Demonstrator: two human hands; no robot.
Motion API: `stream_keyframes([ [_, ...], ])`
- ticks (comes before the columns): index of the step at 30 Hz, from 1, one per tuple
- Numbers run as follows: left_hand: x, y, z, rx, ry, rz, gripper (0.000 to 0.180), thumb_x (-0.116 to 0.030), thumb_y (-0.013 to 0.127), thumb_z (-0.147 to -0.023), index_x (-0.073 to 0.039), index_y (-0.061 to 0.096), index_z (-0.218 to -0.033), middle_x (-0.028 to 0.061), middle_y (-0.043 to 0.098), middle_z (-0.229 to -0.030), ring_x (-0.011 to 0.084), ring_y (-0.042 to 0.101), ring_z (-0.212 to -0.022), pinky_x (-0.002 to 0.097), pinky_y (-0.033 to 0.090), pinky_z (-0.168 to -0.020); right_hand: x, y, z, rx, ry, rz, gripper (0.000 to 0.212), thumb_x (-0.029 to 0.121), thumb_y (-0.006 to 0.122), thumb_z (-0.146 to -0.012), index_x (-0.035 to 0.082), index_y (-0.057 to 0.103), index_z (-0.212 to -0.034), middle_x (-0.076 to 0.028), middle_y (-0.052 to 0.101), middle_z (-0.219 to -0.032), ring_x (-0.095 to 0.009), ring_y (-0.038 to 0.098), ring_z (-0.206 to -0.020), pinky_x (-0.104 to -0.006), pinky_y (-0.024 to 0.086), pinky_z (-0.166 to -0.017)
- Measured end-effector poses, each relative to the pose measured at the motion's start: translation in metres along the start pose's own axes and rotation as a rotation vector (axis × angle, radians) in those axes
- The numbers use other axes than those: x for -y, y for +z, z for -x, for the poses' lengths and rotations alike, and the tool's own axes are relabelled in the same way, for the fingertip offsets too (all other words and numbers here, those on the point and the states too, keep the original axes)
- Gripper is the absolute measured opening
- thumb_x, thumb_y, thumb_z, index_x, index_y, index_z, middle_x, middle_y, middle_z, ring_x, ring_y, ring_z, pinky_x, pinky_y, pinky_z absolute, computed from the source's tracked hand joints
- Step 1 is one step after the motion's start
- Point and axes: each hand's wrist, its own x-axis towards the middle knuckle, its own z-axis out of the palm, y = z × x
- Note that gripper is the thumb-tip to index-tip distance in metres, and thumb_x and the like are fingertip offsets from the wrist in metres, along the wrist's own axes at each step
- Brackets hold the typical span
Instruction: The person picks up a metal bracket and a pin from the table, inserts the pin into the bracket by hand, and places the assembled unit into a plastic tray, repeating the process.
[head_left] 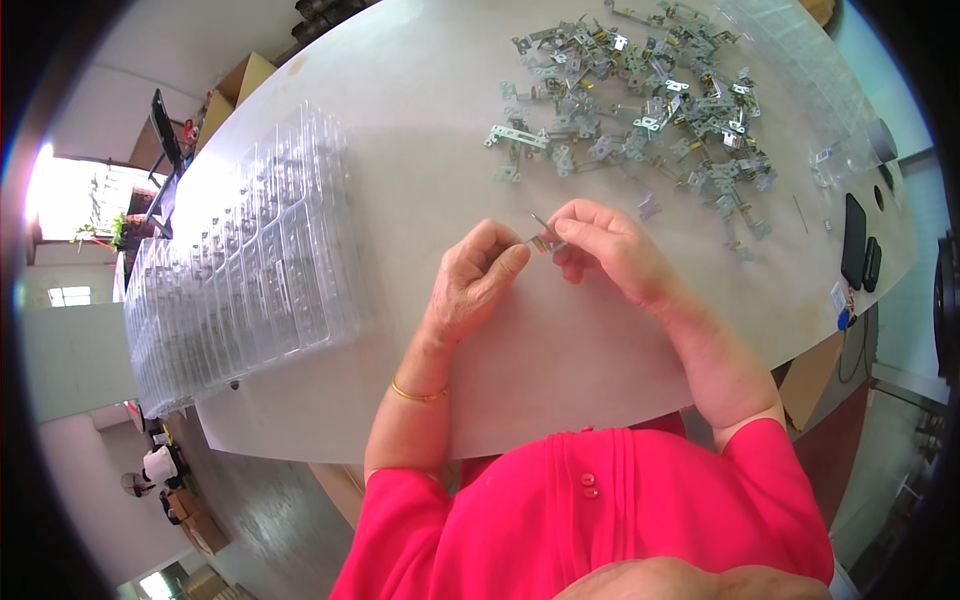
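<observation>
Over the middle of the white table, my left hand [472, 282] and my right hand [618, 250] are close together, both closed. Between their fingertips is a small metal bracket [541, 243], grey with a brass-coloured bit. The left thumb and forefinger pinch its one end. My right thumb and fingers grip the other end, and they cover much of it. Beyond my right hand lies a loose heap of similar metal brackets [650, 110], grey with some brass-coloured parts.
A stack of transparent plastic trays [290, 240] with metal parts in it stands on the table [420, 150] at left. Other transparent plastic trays [800, 70] lie at the far right. A black phone-like object [853, 240] and keys [843, 318] are near the right edge.
</observation>
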Motion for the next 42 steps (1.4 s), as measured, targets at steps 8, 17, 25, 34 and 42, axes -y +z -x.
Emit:
stream_keyframes([
  [8,-0.006,0.002,0.0,0.146,-0.072,0.061,0.019,-0.02,0.064,-0.098,-0.003,0.06,-0.092,-0.0026,0.053,-0.067,0.0052,0.045,-0.058,0.0229,0.035,-0.052,-0.006,0.0,-0.002,-0.12,-0.321,0.193,0.013,0.018,0.056,-0.103,0.007,0.062,-0.098,0.0,0.064,-0.094,-0.009,0.058,-0.086,-0.026,0.049,-0.079],
  [17,-0.009,-0.004,-0.004,0.061,-0.243,0.306,0.026,-0.029,0.062,-0.1,-0.004,0.061,-0.093,-0.0007,0.052,-0.067,0.0074,0.047,-0.055,0.0223,0.034,-0.049,0.003,0.008,0.004,-0.026,-0.696,0.572,0.004,0.003,0.064,-0.096,0.004,0.063,-0.099,-0.005,0.065,-0.104,-0.014,0.061,-0.096,-0.0292,0.05,-0.088],
  [25,0.008,-0.008,-0.008,0.16,-0.251,0.64,0.047,-0.04,0.045,-0.105,0.003,0.063,-0.113,0.0158,0.071,-0.092,0.0228,0.067,-0.073,0.0307,0.05,-0.066,-0.005,0.005,0.0,-0.101,-0.586,0.27,0.006,0.008,0.062,-0.099,0.003,0.064,-0.102,-0.004,0.066,-0.103,-0.011,0.062,-0.095,-0.028,0.051,-0.085],
  [34,0.01,0.005,-0.008,0.065,0.151,0.541,0.046,-0.023,0.052,-0.105,0.002,0.047,-0.144,0.0171,0.054,-0.142,0.0312,0.051,-0.133,0.0452,0.05,-0.1,-0.011,0.002,-0.007,-0.202,-0.321,-0.206,0.016,0.02,0.06,-0.103,0.005,0.065,-0.104,-0.002,0.066,-0.102,-0.012,0.064,-0.095,-0.0308,0.055,-0.091],
  [42,0.011,0.004,-0.008,-0.037,0.09,0.605,0.033,-0.03,0.045,-0.109,-0.002,0.061,-0.116,0.0118,0.069,-0.115,0.0196,0.065,-0.108,0.0351,0.053,-0.09,-0.025,0.008,-0.008,-0.248,-0.373,0.192,0.013,0.019,0.062,-0.101,0.006,0.063,-0.103,0.001,0.062,-0.091,-0.007,0.058,-0.082,-0.0248,0.051,-0.075],
])
